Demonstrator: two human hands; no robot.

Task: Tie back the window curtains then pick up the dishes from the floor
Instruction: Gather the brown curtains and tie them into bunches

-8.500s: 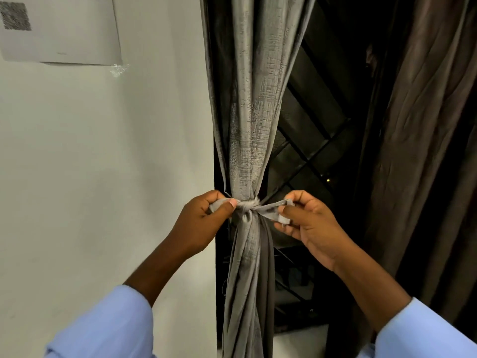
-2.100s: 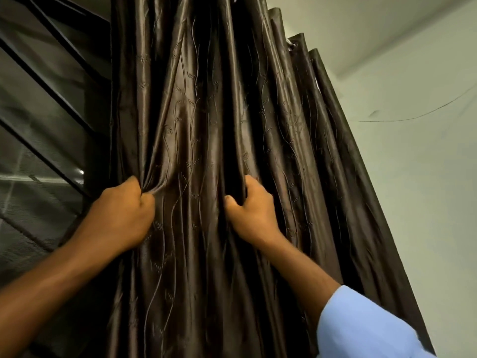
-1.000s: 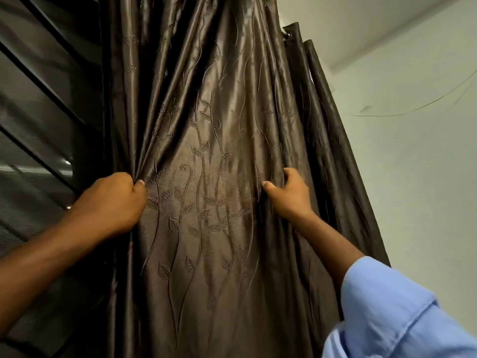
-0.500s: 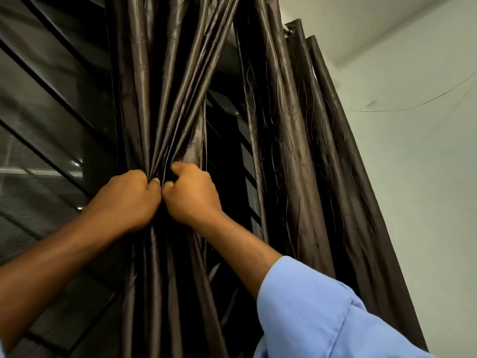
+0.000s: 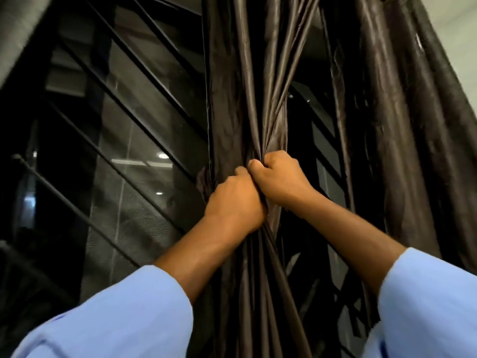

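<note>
1. One window (image 5: 124, 161) fills the left and middle of our view, dark glass behind slanted black bars, and it is the largest thing we can see.
2. One dark brown curtain (image 5: 258, 99) hangs in front of it. Part of it we have bunched into a tight rope at the middle; the rest hangs in loose folds off to the right, next to a pale wall (image 5: 462, 34).
3. Two blue sleeves (image 5: 124, 321) come up from the bottom corners, one on each of our arms.
4. Two hands are at work, pressed against each other at the bunch. Our left hand (image 5: 236, 202) is clenched round the gathered cloth from the left, and our right hand (image 5: 278, 179) grips the same bunch just above it, fingers curled into the folds.
5. Zero ties, cords or knots show on this curtain, so we judge that it is gathered but not yet fastened. The loose folds on the right likely need pulling in too.
6. Zero dishes are in view, and the floor is out of sight, so we cannot tell where they lie or how many wait for us.
7. Overall we judge the task to be somewhere in its first part: this curtain is yet to be tied, and the whole job of picking up the dishes is ahead.
</note>
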